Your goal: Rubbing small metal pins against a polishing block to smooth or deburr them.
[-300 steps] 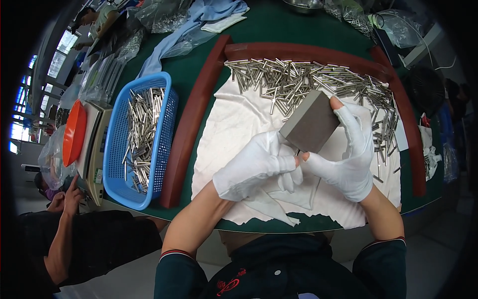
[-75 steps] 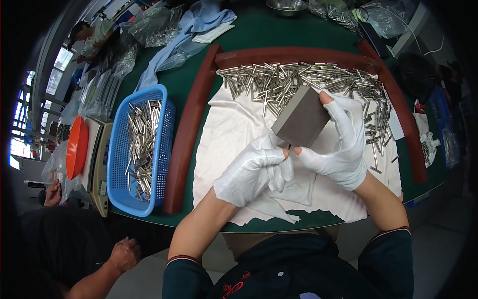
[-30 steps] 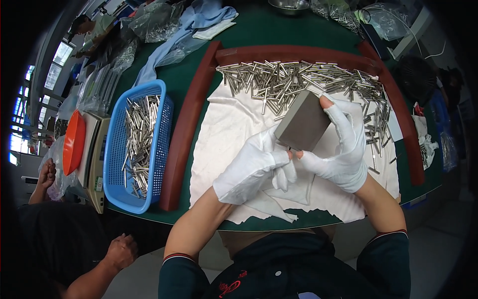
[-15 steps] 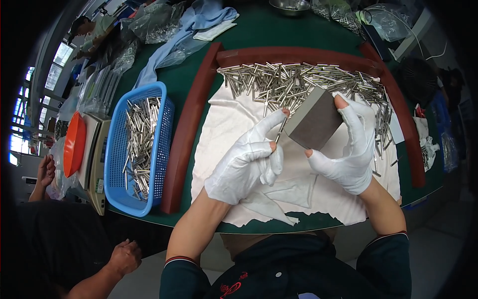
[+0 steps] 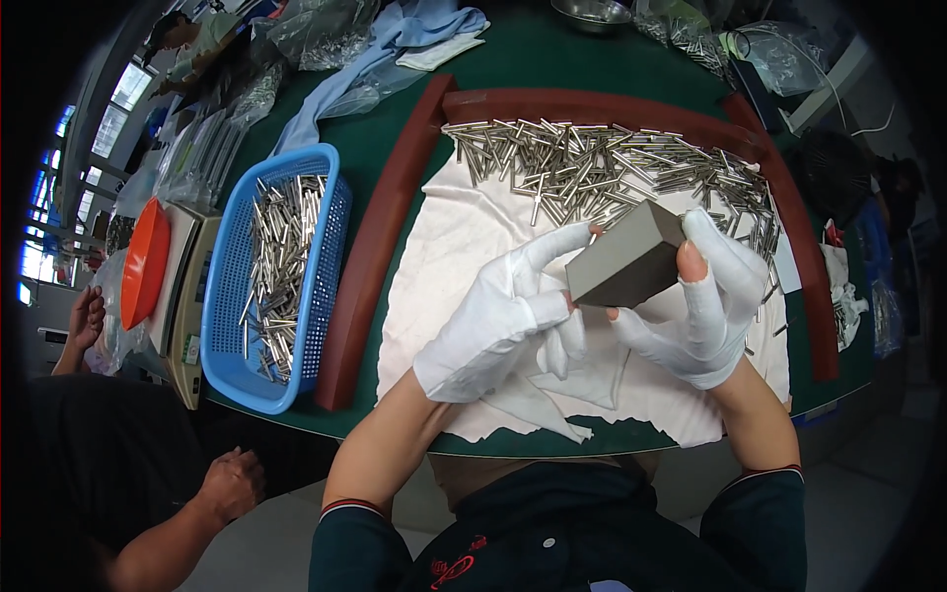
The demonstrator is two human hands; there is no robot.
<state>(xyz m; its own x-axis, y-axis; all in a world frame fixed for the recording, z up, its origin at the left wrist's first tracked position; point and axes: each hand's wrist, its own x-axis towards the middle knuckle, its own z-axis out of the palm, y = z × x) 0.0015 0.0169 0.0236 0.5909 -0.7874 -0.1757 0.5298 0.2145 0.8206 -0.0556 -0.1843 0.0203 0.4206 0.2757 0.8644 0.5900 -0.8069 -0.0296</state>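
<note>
My right hand, in a white glove with bare fingertips, grips a grey-brown rectangular block, which is tilted above the cloth. At the block's left end is my gloved left hand, thumb and forefinger bent around a short metal pin that the block now hides. Beneath both hands lies a pale pink cloth with a white rag on it. A heap of shiny metal pins spreads along the cloth's far side.
A red-brown wooden frame borders the cloth on three sides. To its left, a blue basket holds many pins, beside a scale with an orange pan. A co-worker's hand rests at lower left. A metal bowl stands far back.
The block has turned and dropped slightly, showing a broad lighter face toward me. My left hand has shifted right against it, and the pin seen earlier in its fingers is covered.
</note>
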